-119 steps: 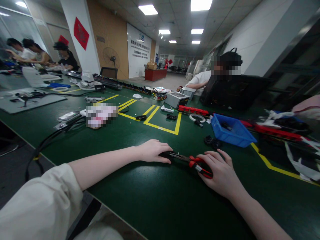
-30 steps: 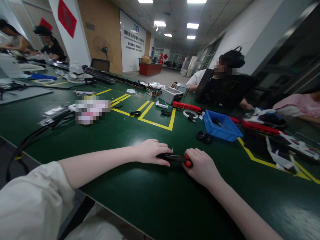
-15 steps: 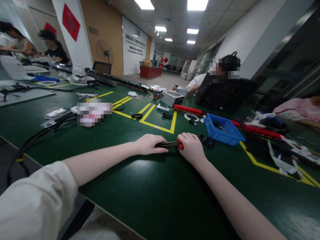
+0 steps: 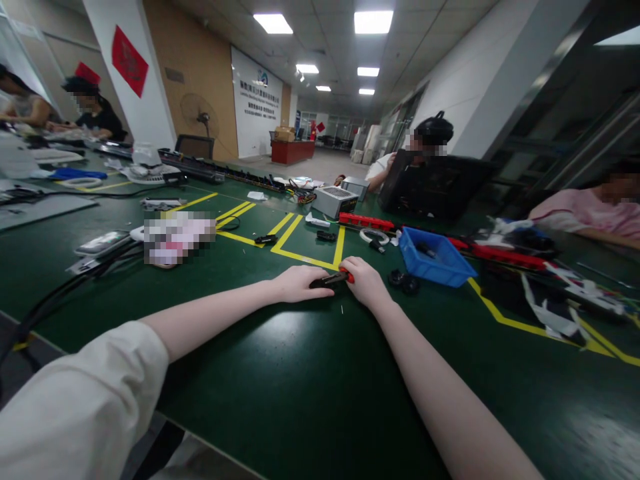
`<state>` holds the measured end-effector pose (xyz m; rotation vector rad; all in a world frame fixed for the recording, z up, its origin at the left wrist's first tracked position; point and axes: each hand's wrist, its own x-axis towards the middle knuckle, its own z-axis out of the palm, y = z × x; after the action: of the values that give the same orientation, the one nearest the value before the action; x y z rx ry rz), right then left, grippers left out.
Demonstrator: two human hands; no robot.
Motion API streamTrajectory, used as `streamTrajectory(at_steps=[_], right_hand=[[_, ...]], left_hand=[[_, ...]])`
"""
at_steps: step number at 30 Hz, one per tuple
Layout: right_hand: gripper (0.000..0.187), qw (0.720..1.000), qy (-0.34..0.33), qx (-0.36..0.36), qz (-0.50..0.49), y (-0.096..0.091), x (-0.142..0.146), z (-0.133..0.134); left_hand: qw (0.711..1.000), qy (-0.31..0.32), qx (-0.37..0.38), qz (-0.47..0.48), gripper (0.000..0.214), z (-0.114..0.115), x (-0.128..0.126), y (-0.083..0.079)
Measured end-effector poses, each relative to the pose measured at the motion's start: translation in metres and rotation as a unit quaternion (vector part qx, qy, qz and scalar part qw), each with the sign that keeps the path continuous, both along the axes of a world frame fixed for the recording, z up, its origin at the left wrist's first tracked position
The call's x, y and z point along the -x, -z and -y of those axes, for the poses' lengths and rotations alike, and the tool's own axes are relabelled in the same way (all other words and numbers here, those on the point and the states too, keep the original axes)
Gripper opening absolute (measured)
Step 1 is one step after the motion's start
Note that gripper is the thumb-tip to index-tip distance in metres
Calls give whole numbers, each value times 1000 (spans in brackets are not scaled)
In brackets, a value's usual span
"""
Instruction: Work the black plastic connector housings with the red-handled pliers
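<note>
Over the green table point(image 4: 300, 387), my left hand point(image 4: 296, 285) is closed on a small black piece point(image 4: 320, 283), its exact kind hidden by the fingers. My right hand point(image 4: 367, 283) wraps round the red handles of a pair of pliers point(image 4: 342, 276). The metal jaws point left and meet the black piece between my hands. A thin pale sliver point(image 4: 343, 309) lies on the table just below them. To the right of my right hand are round black parts point(image 4: 403, 281), and behind it a coiled white cable point(image 4: 374, 237).
A blue bin point(image 4: 435, 260) with dark items stands at the right. Farther back are a power supply unit point(image 4: 335, 200) and a red strip point(image 4: 365, 221). At the left lie a pixelated pink object point(image 4: 180, 240) and black cables point(image 4: 95, 273). Other people sit around the table.
The view has shifted slightly. My right hand has come closer to my left, and the pliers now tilt up toward the right. Both hands keep their hold.
</note>
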<state>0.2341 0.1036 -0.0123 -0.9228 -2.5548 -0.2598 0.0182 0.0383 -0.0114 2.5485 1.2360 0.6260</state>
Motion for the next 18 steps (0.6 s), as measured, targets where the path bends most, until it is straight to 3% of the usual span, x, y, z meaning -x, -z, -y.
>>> streamTrajectory(at_steps=[6,10,18], right_hand=[[4,999,17,2,-51,4,-6,1],[29,997,34,8,-72,2,-8,5],[51,993,70,23,-88,1,-17,1]], left_hand=[[999,34,-36,-11,38,-6,-2,0],[997,51,-44,-22,38,-3,0,1],[997,46,-51,-18,38,-1,-1,0]])
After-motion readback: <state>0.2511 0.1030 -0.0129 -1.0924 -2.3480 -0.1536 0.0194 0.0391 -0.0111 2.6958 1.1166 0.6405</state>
